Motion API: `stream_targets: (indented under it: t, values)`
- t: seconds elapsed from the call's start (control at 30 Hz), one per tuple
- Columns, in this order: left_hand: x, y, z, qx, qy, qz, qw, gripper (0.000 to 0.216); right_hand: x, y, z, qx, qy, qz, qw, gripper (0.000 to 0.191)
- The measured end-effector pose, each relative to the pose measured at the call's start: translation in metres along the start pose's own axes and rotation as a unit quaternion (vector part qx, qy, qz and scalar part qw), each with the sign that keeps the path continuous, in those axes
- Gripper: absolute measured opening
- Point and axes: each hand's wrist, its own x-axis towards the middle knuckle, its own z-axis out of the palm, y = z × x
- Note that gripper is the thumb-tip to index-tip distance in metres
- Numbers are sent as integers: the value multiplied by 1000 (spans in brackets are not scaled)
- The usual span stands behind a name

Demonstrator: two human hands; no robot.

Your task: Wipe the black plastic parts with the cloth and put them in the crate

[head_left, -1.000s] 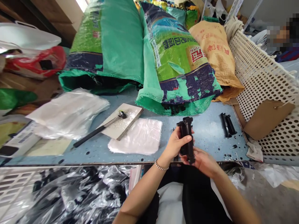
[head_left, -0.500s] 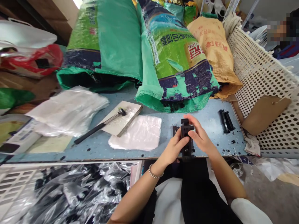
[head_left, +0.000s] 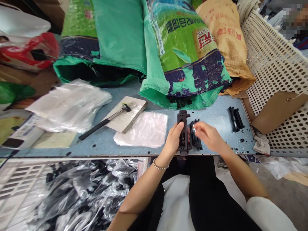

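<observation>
My left hand [head_left: 173, 138] is wrapped round a long black plastic bracket [head_left: 183, 131] that lies on the blue table [head_left: 214, 117] near its front edge. My right hand [head_left: 209, 137] sits just to the right, its fingers closed on a second, shorter black plastic part [head_left: 195, 138] lying beside the bracket. The fingertips of that hand are slightly smeared by motion. A third black part [head_left: 236, 118] rests alone further right on the table.
Green woven sacks [head_left: 178, 54] and a tan sack [head_left: 228, 38] lie at the back. A hammer [head_left: 104, 122] rests on a board, with clear plastic bags [head_left: 143, 130] beside it. A perforated cream basket [head_left: 271, 67] stands right; a crate of bagged black parts [head_left: 72, 192] is at lower left.
Both hands lowered the bracket from in front of me onto the table. My right hand left the bracket's top and now grips a separate black part beside it.
</observation>
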Motion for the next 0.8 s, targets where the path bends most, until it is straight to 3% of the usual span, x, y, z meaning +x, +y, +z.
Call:
stream_targets:
  t: [0.1,0.2,0.33,0.43,0.53,0.63,0.73,0.8]
  values:
    - [-1,3,-2,9,4,7,1000,52,-20,-10,19,-107,-36,-121,986,33]
    - [0,-7,-11,12,13,48,999,53,-29,-12,31,-169,-59,-151,972,38]
    - [14,-39,-41,40,117,111,986,80,-4,11,19,-109,-95,-40,989,34]
    - [25,-68,-57,107,168,83,977,58,50,44,8,-83,13,79,993,35]
    - [28,-93,-50,218,158,112,957,45,119,71,13,-130,94,182,970,44]
    - [25,-110,-34,305,135,184,924,52,177,82,23,-72,107,260,957,44]
    - [23,-112,-31,339,104,198,914,57,197,85,19,-1,102,290,952,28]
    - [23,-105,-35,332,103,193,917,59,184,83,9,37,111,294,949,27]
